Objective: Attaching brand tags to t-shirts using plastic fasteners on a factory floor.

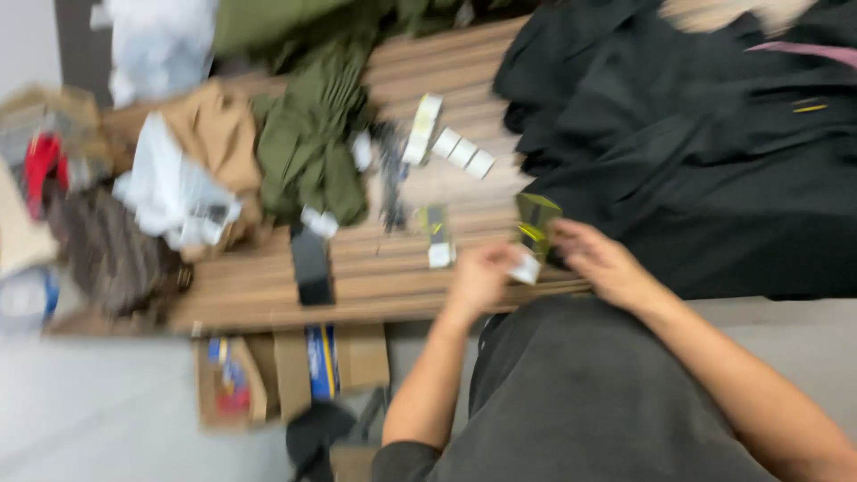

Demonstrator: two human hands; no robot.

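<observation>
The picture is motion-blurred. My left hand [482, 275] is closed near the front edge of a wooden slatted table [375, 277], with a small white tag [527, 268] at its fingertips. My right hand [600, 259] reaches in from the right and touches a small dark and yellow tag [536, 223], beside the white tag. Both tags lie against a black garment [714, 170] spread over the right of the table. Whether each hand truly grips its tag is hard to tell.
Rolls of white labels [451, 143] lie mid-table. An olive garment [312, 143], a tan garment [214, 125] and clear plastic bags [170, 187] pile at the left. A black phone-like object [312, 266] lies near the front edge. Cardboard boxes [295, 370] sit on the floor below.
</observation>
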